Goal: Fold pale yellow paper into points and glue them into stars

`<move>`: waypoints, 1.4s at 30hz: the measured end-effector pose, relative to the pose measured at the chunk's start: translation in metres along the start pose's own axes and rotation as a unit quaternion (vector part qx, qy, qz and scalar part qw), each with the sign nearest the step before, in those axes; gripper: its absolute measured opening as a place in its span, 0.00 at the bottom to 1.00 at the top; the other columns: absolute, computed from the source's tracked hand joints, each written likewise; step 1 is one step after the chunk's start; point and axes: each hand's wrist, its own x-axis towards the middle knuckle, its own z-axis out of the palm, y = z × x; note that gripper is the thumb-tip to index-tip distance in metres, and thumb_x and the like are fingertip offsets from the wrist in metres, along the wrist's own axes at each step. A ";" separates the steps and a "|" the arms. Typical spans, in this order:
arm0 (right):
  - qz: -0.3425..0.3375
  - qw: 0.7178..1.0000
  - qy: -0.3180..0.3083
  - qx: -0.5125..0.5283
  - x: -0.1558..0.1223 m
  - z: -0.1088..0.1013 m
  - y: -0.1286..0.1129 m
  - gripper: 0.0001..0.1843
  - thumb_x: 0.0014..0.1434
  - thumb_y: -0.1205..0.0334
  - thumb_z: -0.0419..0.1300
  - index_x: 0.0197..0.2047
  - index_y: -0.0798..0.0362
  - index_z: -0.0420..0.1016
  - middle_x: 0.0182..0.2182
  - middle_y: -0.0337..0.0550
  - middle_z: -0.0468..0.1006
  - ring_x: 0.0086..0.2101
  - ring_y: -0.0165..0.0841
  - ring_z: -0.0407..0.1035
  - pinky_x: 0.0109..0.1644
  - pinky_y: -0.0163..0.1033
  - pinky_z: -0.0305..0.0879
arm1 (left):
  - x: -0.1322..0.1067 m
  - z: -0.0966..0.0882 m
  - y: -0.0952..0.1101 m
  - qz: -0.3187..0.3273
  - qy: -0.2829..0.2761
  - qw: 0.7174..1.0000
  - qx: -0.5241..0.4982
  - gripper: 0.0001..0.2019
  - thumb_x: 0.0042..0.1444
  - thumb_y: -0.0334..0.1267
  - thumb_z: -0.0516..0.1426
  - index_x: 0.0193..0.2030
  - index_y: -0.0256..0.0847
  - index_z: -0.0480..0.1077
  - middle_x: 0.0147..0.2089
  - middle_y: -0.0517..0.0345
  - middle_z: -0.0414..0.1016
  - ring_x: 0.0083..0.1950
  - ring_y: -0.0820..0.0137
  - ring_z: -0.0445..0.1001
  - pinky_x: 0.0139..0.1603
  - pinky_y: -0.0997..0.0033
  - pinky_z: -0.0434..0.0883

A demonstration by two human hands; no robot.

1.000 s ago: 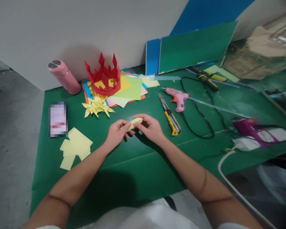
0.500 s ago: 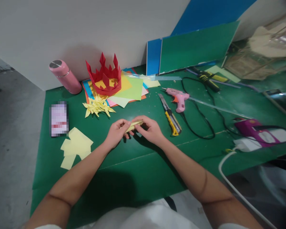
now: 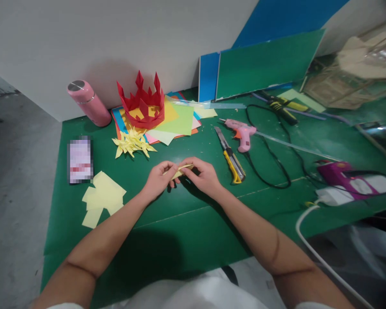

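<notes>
Between my two hands, over the middle of the green table, is a small folded piece of yellow paper (image 3: pixel 179 172). My left hand (image 3: pixel 161 178) pinches its left end, thumb on top. At the right end my right hand (image 3: pixel 202 175) grips it with thumb and fingers. Much of the paper is covered by the fingers. Beyond my left hand lies a pile of folded yellow paper pieces (image 3: pixel 132 143). Flat yellow paper slips (image 3: pixel 105 195) lie to the left of my left forearm. A utility knife (image 3: pixel 232 161) with a yellow handle rests right of my right hand.
A red paper crown (image 3: pixel 143 109) stands on coloured paper sheets (image 3: pixel 182 119). Left are a pink bottle (image 3: pixel 90 103) and a blurred-out phone (image 3: pixel 80 160). A pink glue gun (image 3: pixel 242 134), its cord, and a purple power strip (image 3: pixel 337 174) lie right. Green board (image 3: pixel 266 64) leans behind.
My left thumb has shifted slightly over the yellow paper, and a little less of the paper shows. Both hands stay in about the same place.
</notes>
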 end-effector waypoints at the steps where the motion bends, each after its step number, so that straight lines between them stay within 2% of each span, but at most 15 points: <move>1: -0.008 1.000 -0.003 -0.002 0.000 0.000 0.000 0.07 0.59 0.62 0.56 0.38 0.51 0.74 0.32 0.40 0.79 0.30 0.29 0.71 0.35 0.34 0.66 | 0.000 0.000 0.000 -0.002 0.000 1.000 -0.001 0.18 0.54 0.53 0.57 0.33 0.37 0.66 0.20 0.63 0.71 0.16 0.80 0.65 0.17 0.81 0.61; 11: -0.041 0.999 -0.012 -0.007 -0.001 0.000 0.000 0.07 0.59 0.63 0.55 0.40 0.51 0.73 0.34 0.41 0.78 0.32 0.29 0.72 0.36 0.34 0.66 | -0.001 0.002 -0.002 0.014 0.005 1.000 0.014 0.17 0.54 0.52 0.57 0.32 0.37 0.65 0.19 0.64 0.71 0.16 0.80 0.66 0.16 0.82 0.61; 23: -0.003 1.000 0.005 0.003 -0.001 0.004 -0.003 0.03 0.58 0.62 0.58 0.36 0.51 0.72 0.29 0.38 0.75 0.26 0.26 0.67 0.29 0.31 0.62 | -0.002 0.006 -0.005 0.023 0.043 0.998 0.038 0.14 0.53 0.47 0.58 0.30 0.37 0.65 0.17 0.64 0.71 0.16 0.79 0.67 0.18 0.82 0.65; 30: -0.001 1.000 0.008 0.000 -0.001 0.004 0.001 0.03 0.57 0.62 0.59 0.36 0.51 0.72 0.28 0.37 0.76 0.26 0.26 0.68 0.29 0.31 0.62 | -0.001 0.004 -0.005 0.005 0.028 0.999 0.020 0.13 0.51 0.45 0.60 0.31 0.37 0.65 0.20 0.62 0.73 0.19 0.77 0.72 0.21 0.81 0.68; 37: -0.009 1.000 0.003 0.021 -0.001 0.003 0.006 0.06 0.56 0.66 0.58 0.38 0.50 0.72 0.33 0.38 0.78 0.29 0.28 0.70 0.32 0.33 0.66 | -0.001 0.004 -0.003 -0.018 0.011 1.000 -0.020 0.15 0.49 0.45 0.61 0.29 0.37 0.63 0.21 0.61 0.75 0.21 0.75 0.74 0.22 0.80 0.70; 42: -0.024 0.999 -0.006 0.029 -0.001 0.003 0.007 0.07 0.56 0.68 0.57 0.38 0.49 0.71 0.33 0.37 0.77 0.30 0.28 0.71 0.34 0.33 0.67 | -0.002 0.004 0.001 -0.031 0.002 0.999 -0.014 0.15 0.53 0.47 0.59 0.30 0.37 0.64 0.21 0.60 0.74 0.20 0.75 0.74 0.20 0.81 0.68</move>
